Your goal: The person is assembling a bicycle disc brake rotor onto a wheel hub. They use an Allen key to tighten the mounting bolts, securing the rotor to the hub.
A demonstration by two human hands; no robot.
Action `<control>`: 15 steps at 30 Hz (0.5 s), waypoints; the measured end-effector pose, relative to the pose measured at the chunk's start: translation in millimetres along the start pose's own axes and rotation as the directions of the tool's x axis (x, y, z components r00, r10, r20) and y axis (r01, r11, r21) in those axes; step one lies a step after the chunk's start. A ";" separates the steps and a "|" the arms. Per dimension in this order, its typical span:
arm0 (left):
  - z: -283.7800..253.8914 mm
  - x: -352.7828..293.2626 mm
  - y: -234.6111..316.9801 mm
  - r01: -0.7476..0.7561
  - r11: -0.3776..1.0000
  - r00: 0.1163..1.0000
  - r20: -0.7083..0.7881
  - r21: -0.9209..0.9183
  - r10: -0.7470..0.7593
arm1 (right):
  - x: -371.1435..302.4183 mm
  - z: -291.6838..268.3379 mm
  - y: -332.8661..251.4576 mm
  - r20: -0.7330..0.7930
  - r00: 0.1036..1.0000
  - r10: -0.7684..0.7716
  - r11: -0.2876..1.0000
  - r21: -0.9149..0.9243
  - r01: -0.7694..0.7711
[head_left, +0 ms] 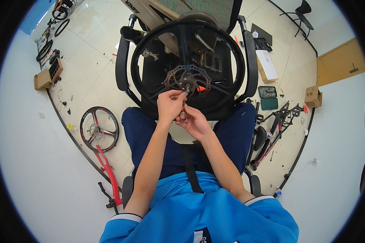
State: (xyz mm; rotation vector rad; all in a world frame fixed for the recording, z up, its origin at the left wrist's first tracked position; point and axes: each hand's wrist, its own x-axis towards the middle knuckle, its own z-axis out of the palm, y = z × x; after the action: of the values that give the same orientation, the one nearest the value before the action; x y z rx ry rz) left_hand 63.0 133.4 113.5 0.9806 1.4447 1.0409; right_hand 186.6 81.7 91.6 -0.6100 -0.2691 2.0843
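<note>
In front of me a black bicycle wheel [134, 65] with thick spokes lies on the black seat of a chair. A brake disc [207, 79] is fixed round its hub, and the threaded axle [187, 86] sticks out toward me. My left hand [169, 106] is closed, its thumb and fingertips pinched at the axle's near end; what is between them is hidden. Just below and to the right, my right hand [195, 123] curls its fingers round a slim metal piece [184, 115], mostly covered by the fingers.
A pale bicycle frame [160, 16] and a pedal [211, 62] are by the wheel. Chair armrests [252, 56] flank it. On the floor lie another wheel [99, 129], a red frame part [108, 170], a dark frame [273, 135], a green case [269, 104] and cardboard boxes [312, 97].
</note>
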 end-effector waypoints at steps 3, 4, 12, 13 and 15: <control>-3.9 0.3 12.3 -0.022 0.991 0.999 0.029 0.135 0.019 | 0.7 4.5 -2.2 -0.027 0.999 0.023 1.000 0.005 -0.022; -5.7 -0.1 18.7 -0.033 0.981 0.999 0.047 0.192 0.024 | 1.0 5.6 -2.5 -0.031 0.999 0.032 0.999 0.012 -0.031; -10.2 9.6 47.0 -0.011 0.913 0.979 0.191 0.408 -0.073 | 6.7 1.9 3.6 -0.170 0.984 0.043 0.998 -0.045 -0.052; -11.6 10.6 42.6 0.035 0.938 0.974 0.199 0.344 -0.110 | 6.3 1.6 3.0 -0.180 0.982 0.059 0.997 -0.041 -0.068; -12.3 11.1 35.4 0.116 0.967 0.961 0.220 0.226 -0.167 | 6.5 -2.3 3.4 -0.137 0.989 0.049 0.997 -0.050 -0.056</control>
State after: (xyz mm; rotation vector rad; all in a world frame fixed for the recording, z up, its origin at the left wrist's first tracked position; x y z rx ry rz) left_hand 50.8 152.9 145.2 1.0952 1.4216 0.6498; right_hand 182.4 85.1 86.1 -0.7955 -0.2340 2.0803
